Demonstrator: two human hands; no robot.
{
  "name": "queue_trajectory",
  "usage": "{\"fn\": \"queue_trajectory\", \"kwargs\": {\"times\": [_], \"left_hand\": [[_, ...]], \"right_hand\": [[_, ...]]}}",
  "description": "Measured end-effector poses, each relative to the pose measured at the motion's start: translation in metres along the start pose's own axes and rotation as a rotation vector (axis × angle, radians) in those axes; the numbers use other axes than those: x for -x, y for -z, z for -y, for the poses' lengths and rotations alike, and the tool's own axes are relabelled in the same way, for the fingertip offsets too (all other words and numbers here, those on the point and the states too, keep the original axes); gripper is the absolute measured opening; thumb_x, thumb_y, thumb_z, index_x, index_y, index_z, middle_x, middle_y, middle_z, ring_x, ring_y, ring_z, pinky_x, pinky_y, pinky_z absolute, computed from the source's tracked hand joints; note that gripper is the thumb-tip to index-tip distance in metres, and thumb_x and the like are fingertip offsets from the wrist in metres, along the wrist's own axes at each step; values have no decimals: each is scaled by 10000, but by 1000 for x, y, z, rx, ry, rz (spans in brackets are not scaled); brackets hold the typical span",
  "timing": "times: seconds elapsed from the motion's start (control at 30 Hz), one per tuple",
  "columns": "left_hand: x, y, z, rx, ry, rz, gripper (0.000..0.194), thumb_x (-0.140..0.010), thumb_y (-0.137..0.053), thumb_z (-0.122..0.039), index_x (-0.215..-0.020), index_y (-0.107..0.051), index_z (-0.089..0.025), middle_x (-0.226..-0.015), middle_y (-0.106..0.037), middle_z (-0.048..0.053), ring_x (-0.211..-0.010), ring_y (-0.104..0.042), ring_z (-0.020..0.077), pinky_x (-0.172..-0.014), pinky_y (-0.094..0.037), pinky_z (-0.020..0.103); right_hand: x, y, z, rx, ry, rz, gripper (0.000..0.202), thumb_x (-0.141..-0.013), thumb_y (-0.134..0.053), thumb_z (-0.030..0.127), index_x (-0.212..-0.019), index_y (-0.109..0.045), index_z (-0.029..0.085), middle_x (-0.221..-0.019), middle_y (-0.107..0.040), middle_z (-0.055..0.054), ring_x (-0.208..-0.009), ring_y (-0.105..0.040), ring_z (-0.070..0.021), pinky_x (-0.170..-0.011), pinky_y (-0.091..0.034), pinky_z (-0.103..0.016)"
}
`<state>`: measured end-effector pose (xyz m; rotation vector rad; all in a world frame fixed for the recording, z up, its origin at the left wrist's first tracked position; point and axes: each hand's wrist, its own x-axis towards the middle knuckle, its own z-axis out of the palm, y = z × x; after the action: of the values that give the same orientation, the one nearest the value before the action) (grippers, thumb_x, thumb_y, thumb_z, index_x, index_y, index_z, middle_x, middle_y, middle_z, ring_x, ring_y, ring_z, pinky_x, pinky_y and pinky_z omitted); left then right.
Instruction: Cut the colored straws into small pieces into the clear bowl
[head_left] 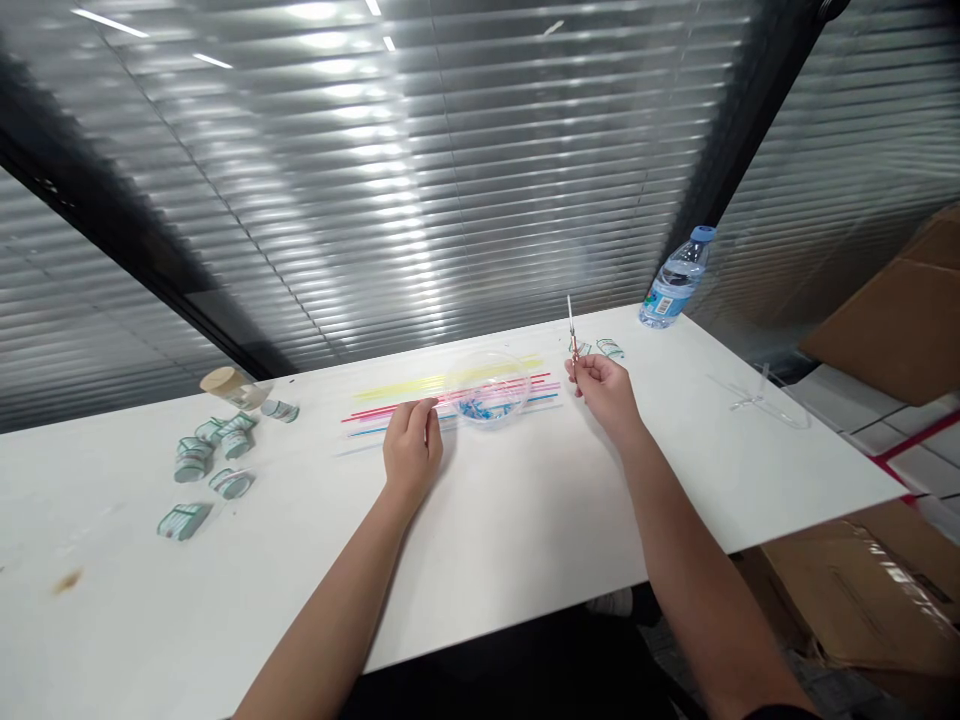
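I've got scissors (573, 335) gripped in right hand (606, 393), tips up; left hand (411, 446) by straws (375, 411), can't tell if pinching any. Blue bits (481, 409) already in bowl (489, 355) near worktop's (510, 530) far edge; long straws apparently left uncut.

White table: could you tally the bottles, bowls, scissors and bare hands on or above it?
Water bottle: 1
Clear plastic bowl: 1
Scissors: 1
Hands (left hand, right hand): 2
Total: 5
The thin coloured strips lie too close together to count.
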<state>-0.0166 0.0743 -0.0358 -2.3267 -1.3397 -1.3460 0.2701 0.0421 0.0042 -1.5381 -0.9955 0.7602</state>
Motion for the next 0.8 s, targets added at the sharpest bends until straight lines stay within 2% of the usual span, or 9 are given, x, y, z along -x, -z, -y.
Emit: {"fn": "queue_trajectory", "kwargs": {"times": [0.1,0.23,0.4,0.53,0.67,0.73,0.8], "left_hand": [[-1,2,-1,15,17,3,230,-943,-419,-201,-1072,-608,-180,-901,-594,79,-840,-577,180,-759,-463,304],[-1,3,-3,-1,64,2,232,-955,-408,-227,-1067,-606,-180,-897,-588,71,-807,-571,164,-733,-455,290],[-2,4,-4,-21,147,-6,218,-959,-427,-272,-1039,-609,-182,-896,-576,53,-663,-528,117,-570,-406,244],[-3,6,-5,7,164,-9,195,-957,-416,-269,-972,-585,-174,-879,-560,54,-676,-510,124,-567,-398,245],[-4,9,-5,40,199,1,166,-949,-407,-250,-906,-550,-178,-868,-537,50,-687,-499,131,-586,-403,258],[-5,10,-4,50,222,-9,149,-942,-416,-249,-880,-534,-182,-857,-524,43,-686,-494,131,-591,-405,262],[-5,11,-3,57,253,-27,137,-935,-435,-259,-857,-520,-186,-855,-517,39,-682,-489,129,-587,-405,262]], "right_hand": [[7,-9,6,-281,-31,156,428,-709,-671,537,-749,-495,149,-650,-527,12,-499,-441,-48,-470,-325,-176],[23,-23,13,-437,-104,383,475,-709,-649,586,-687,-449,156,-604,-488,25,-425,-436,-49,-391,-272,-178],[52,-45,15,-459,-124,579,474,-737,-621,581,-664,-449,146,-588,-510,14,-410,-453,-55,-377,-245,-164],[72,-61,11,-461,-112,694,517,-752,-604,617,-649,-465,130,-603,-527,-4,-414,-439,-43,-389,-256,-161],[82,-69,6,-401,-124,829,669,-756,-469,771,-860,-574,118,-811,-587,-58,-479,-464,-41,-384,-267,-153],[85,-73,3,-374,-126,864,748,-745,-409,822,-937,-582,120,-868,-571,-67,-497,-463,-39,-377,-275,-152],[87,-76,1,-366,-136,822,750,-736,-410,832,-917,-562,121,-845,-548,-53,-479,-446,-30,-369,-281,-151]]}}
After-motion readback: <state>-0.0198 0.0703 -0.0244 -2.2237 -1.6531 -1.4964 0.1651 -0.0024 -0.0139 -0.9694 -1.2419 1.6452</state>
